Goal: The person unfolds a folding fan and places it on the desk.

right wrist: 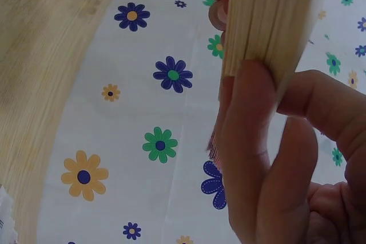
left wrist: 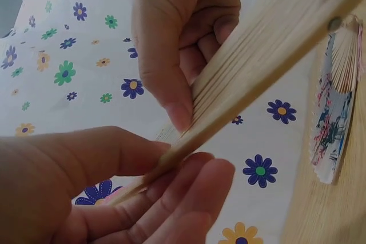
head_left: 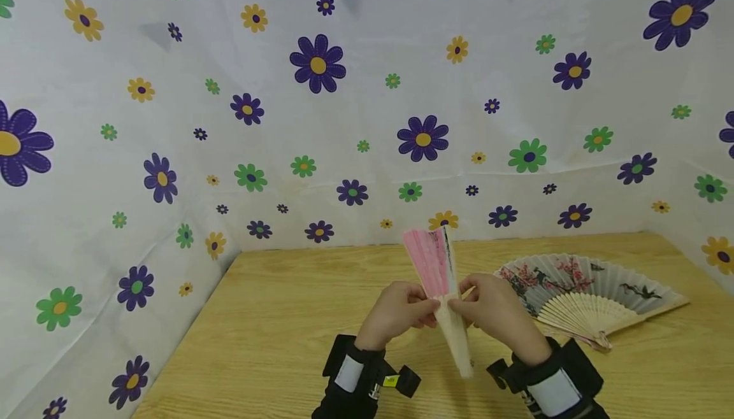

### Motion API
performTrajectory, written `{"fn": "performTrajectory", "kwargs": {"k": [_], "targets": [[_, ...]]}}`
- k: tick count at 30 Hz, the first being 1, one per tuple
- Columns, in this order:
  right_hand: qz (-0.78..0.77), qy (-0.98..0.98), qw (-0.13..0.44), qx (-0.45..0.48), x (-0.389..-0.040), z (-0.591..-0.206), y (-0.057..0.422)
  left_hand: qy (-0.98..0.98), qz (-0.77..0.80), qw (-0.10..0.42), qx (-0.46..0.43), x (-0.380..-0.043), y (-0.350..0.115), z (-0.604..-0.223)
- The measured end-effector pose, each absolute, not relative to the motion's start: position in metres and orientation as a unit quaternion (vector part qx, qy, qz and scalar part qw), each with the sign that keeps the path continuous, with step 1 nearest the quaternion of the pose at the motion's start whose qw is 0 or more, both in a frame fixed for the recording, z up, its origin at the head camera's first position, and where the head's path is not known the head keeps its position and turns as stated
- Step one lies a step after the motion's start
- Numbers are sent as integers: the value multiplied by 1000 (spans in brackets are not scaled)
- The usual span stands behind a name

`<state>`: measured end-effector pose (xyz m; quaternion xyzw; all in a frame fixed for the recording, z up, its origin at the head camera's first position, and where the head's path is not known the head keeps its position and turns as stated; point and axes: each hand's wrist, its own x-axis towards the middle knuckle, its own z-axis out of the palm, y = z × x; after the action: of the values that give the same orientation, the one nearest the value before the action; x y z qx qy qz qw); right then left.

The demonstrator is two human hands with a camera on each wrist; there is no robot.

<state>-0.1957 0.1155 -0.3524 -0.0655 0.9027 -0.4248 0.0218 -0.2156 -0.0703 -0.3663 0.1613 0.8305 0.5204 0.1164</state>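
A pink folding fan [head_left: 432,260] with pale wooden ribs is held above the table, only slightly spread, its pink leaf upward and its rib end down. My left hand [head_left: 398,312] pinches its left side between thumb and fingers. On the other side my right hand [head_left: 497,311] pinches the ribs. In the left wrist view both thumbs press on the wooden ribs [left wrist: 251,55], near the middle of the fan. The right wrist view shows the stacked ribs [right wrist: 269,21] close up, with my right fingers [right wrist: 246,124] against them.
A second folding fan [head_left: 590,291], white with pink blossoms and dark branches, lies spread on the wooden table [head_left: 275,317] to the right. A flower-patterned white cloth [head_left: 367,113] hangs behind the table and along its sides.
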Motion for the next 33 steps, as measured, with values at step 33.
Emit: {"fn": "performTrajectory", "kwargs": {"k": [33], "targets": [[-423, 905, -17, -47, -196, -351, 122, 844, 504, 85, 165, -211, -81, -354]]}}
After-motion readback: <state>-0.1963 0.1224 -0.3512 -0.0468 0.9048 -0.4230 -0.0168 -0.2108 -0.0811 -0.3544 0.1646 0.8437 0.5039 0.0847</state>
